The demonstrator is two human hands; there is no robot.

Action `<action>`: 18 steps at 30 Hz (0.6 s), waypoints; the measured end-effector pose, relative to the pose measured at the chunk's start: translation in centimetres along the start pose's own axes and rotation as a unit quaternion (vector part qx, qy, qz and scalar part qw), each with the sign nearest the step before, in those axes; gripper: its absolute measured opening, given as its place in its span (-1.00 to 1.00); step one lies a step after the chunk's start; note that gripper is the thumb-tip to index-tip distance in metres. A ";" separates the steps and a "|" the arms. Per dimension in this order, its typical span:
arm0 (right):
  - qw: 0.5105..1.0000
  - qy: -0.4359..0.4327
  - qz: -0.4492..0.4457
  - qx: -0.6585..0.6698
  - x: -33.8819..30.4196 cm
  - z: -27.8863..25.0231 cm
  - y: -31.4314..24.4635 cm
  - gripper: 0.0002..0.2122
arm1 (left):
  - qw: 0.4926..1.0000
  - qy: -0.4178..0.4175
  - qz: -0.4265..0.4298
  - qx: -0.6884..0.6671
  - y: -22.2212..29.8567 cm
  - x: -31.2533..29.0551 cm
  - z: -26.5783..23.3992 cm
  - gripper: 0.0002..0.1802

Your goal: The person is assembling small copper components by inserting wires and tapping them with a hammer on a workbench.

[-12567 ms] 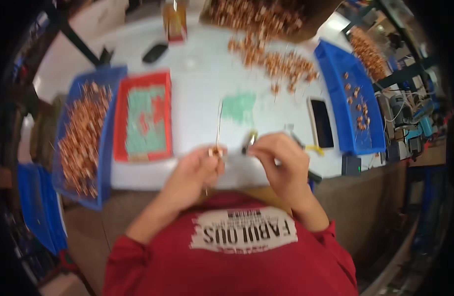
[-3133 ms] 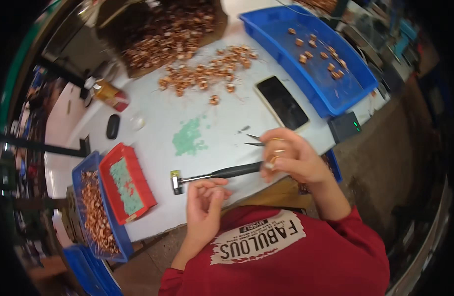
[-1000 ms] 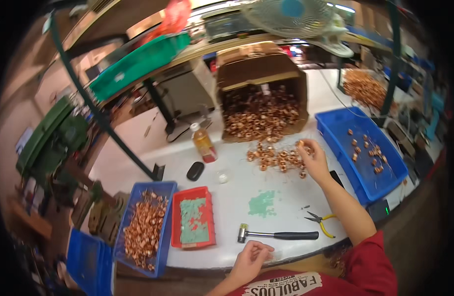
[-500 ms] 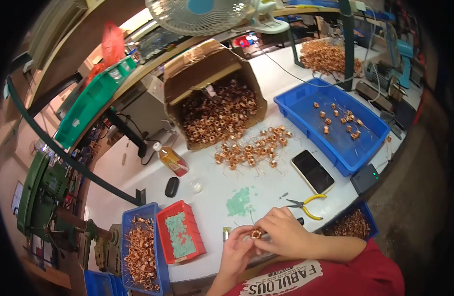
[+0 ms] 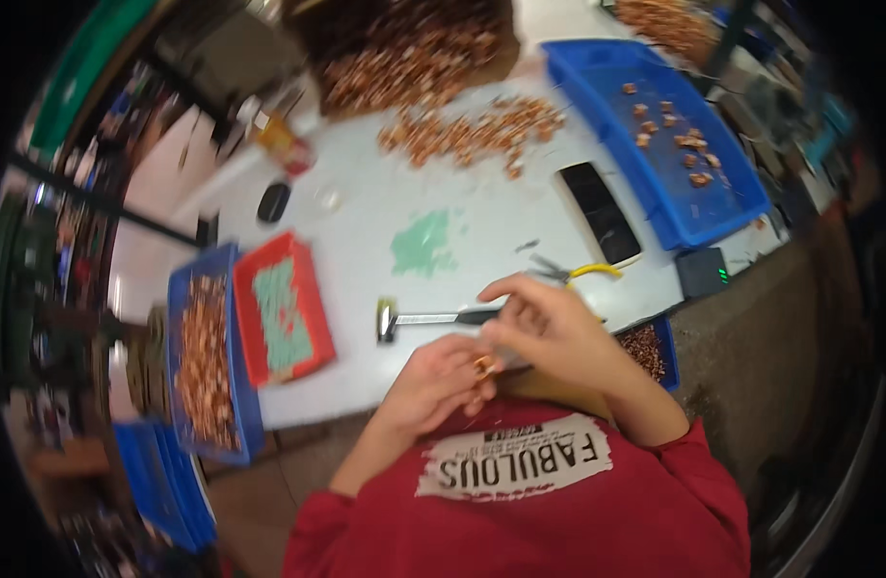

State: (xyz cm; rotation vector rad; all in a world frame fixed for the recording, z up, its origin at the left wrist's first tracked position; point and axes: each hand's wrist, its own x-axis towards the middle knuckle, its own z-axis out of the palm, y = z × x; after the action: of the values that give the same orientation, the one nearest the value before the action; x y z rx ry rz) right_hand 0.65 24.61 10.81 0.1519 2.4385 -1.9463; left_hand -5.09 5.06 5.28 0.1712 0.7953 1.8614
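Close to the table's front edge, my left hand [image 5: 428, 385] holds a small copper wire coil [image 5: 483, 366] at its fingertips. Just right of the coil is my right hand [image 5: 554, 332], its index finger raised apart from the thumb and its other fingers curled; I see nothing in it. Behind my hands lies a hammer [image 5: 428, 318] with a metal head, the end of its dark grip partly hidden by my right hand. Small green pieces [image 5: 423, 243] are spread on the table beyond it. Yellow-handled pliers [image 5: 593, 271] rest beyond my right hand. Motion blurs the picture.
At left stand a red tray [image 5: 317, 332] of green pieces and a blue bin [image 5: 248, 424] of coils. Loose coils [image 5: 472, 135] lie at the back before a heaped box. A phone [image 5: 599, 214] and a blue tray [image 5: 688, 226] with several coils are at right.
The view has tipped down, so the table appears higher and the whole hammer head shows. My right hand has drawn away from the coil, which stays in my left hand.
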 end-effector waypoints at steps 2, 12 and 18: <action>0.999 -0.023 0.008 0.021 0.1 0.4 0.5 -0.81 | 0.999 0.030 -0.005 0.031 0.1 -0.1 0.8 -0.71; 0.998 -0.043 -0.046 -0.013 0.6 0.5 1.6 -0.94 | 0.999 -0.007 -0.030 -0.009 -0.6 -1.0 -0.5 -0.69; 0.986 -0.053 0.058 0.150 0.9 0.7 1.3 -0.94 | 0.999 0.019 -0.022 -0.027 -0.6 -0.5 -0.8 -0.66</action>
State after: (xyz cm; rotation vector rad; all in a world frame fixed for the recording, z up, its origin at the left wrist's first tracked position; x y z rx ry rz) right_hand -0.12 24.30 9.35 0.1835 2.0131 -2.1934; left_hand -4.78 4.39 4.39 0.0835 0.7690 1.8467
